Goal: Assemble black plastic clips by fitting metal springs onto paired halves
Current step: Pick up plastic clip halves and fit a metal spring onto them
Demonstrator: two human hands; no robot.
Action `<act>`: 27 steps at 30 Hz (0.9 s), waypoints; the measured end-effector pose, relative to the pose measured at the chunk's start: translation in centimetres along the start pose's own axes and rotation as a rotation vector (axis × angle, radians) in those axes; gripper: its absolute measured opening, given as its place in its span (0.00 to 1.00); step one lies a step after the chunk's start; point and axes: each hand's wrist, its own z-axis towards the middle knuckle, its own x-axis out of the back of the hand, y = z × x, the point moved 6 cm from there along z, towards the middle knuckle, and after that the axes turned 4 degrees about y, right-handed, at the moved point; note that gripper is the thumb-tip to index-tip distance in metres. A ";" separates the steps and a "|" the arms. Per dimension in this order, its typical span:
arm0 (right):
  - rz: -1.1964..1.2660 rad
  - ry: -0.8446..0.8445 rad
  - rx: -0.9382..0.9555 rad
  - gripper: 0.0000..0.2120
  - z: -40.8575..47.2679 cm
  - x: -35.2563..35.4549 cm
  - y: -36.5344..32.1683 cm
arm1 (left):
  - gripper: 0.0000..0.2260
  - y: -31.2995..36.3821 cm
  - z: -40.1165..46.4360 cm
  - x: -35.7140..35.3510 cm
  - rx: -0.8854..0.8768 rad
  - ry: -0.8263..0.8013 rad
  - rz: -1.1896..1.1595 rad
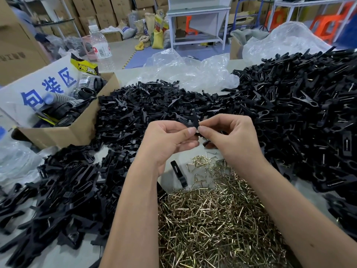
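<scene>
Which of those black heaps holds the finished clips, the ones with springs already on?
The big heap on the right: thin metal springs glint on its clips. The heaps at centre and lower left are mostly bare black halves.

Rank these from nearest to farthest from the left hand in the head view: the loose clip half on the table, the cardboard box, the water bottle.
From the left hand:
1. Loose clip half, on the table just below the hand, by the springs.
2. Cardboard box, to the left.
3. Water bottle, far back left, beyond the box.
</scene>
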 end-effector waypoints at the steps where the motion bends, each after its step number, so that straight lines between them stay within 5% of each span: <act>1: -0.044 0.014 0.035 0.02 0.0 0.0 -0.1 | 0.06 0.0 0.0 0.0 0.000 -0.007 0.013; 7: -0.181 -0.032 0.145 0.05 -0.2 -0.8 -0.5 | 0.27 -0.3 0.1 -0.2 0.011 0.059 0.010; 14: -0.064 -0.185 0.043 0.10 0.1 -0.9 -0.7 | 0.12 -0.8 0.7 1.1 0.040 0.123 -0.088; 20: -0.610 -0.298 0.116 0.06 -0.5 -1.5 0.3 | 0.10 -1.4 1.3 2.6 0.027 0.223 -0.069; 24: -0.377 -0.176 0.052 0.15 -0.2 -1.5 0.4 | 0.07 -1.3 1.1 2.2 0.003 0.100 0.108; 27: -0.077 -0.238 -0.070 0.19 0.1 -1.5 0.5 | 0.03 -0.8 0.6 1.0 -0.072 -0.084 0.304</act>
